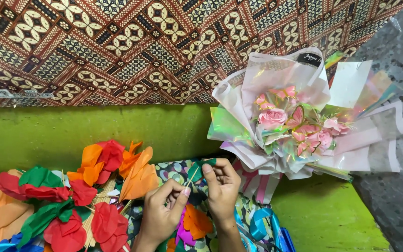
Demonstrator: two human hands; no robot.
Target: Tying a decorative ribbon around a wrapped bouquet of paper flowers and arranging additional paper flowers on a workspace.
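Green crepe paper, a small folded piece (pixel 200 167), sits at the tip of a thin pale wooden stick (pixel 192 178) near the frame's 6 o'clock, pinched there between both hands. Head view: the left hand (pixel 160 212) grips the stick's lower part with thumb and forefinger closed; the right hand (pixel 221 185), touching it at 3 o'clock, presses the green paper with its thumb. At 9 o'clock of the hands lies a heap of red, orange and green crepe paper flowers on sticks (pixel 66 196). At 1 o'clock rests a pink rose bouquet wrapped in white and iridescent film (pixel 295 126). Blue satin ribbon (pixel 262 226) lies at 4 o'clock. A brown patterned batik cloth (pixel 141 46) hangs at 12 o'clock.
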